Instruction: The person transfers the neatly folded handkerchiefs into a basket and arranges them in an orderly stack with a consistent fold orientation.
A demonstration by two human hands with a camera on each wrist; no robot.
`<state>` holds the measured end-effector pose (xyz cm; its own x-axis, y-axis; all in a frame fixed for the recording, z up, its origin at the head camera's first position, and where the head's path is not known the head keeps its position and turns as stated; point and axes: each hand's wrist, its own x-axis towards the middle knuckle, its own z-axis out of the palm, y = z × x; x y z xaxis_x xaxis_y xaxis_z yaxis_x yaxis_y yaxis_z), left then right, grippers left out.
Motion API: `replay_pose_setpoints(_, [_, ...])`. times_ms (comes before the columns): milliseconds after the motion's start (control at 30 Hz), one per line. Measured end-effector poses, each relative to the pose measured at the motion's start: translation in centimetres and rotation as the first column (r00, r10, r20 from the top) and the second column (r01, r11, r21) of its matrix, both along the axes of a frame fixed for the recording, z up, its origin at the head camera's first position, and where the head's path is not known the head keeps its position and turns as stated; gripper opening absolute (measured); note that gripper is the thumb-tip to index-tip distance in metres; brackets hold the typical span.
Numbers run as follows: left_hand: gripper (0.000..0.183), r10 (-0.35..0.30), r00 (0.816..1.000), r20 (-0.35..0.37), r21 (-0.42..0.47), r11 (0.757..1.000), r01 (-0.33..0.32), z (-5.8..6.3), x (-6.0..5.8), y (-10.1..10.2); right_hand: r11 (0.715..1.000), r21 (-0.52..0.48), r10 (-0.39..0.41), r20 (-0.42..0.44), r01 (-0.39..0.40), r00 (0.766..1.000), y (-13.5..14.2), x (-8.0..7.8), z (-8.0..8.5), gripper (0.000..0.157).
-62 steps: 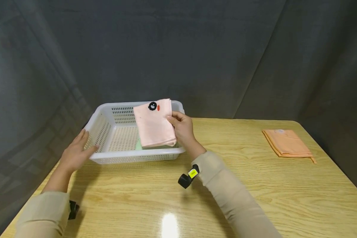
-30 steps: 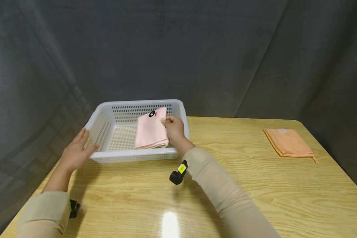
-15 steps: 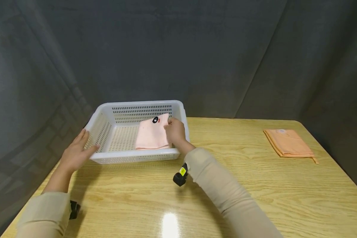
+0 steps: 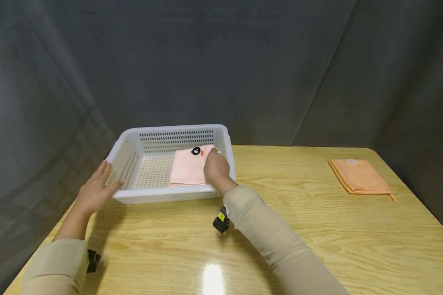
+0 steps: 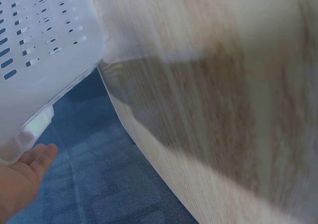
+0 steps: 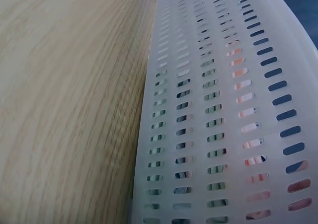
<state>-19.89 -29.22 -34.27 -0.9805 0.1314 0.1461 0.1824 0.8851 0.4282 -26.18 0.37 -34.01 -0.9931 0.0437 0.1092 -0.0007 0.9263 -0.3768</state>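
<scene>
A white plastic basket (image 4: 170,190) with slotted walls stands on the table. Inside its right half lies a folded pink towel (image 4: 186,168) with a black-and-white eye and a small red mark. My right hand (image 4: 216,168) is in the basket at the towel's right edge, fingers curled and holding it; the fingertips are largely hidden. My left hand (image 4: 96,188) rests on the basket's left end, fingers extended along the outside and thumb over the near corner. In the left wrist view, the left fingers (image 5: 39,157) touch the basket's end from below. Pale green shows through the slotted wall (image 6: 216,134) in the right wrist view.
A folded orange towel (image 4: 359,176) with a hanging loop lies toward the right of the wooden table (image 4: 280,176). Dark grey curtain (image 4: 206,61) hangs behind the table and along both sides. The basket stands near the table's left and back edges.
My right hand has lowered the pink towel from above the rim to lie flat in the basket, then shifted slightly right along its edge. My left hand has stayed on the basket.
</scene>
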Motion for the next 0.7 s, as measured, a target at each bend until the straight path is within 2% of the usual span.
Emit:
replay_pose_setpoints(233, [0.072,0.016,1.000,0.001,0.002,1.000,-0.016,0.0,0.2,-0.1,1.000,0.024,0.019,0.030,-0.020,0.999,-0.2,0.1,0.3,0.027])
replay_pose_setpoints(533, [0.072,0.003,1.000,-0.004,-0.001,1.000,-0.003,0.0,0.0,-0.1,0.999,0.053,0.002,-0.001,-0.001,1.000,0.0,0.0,0.5,0.026])
replay_pose_setpoints(700, [0.073,0.006,1.000,-0.003,-0.003,1.000,-0.006,0.0,-0.1,0.1,0.999,0.035,0.034,-0.044,-0.032,0.998,0.9,0.3,0.6,0.018])
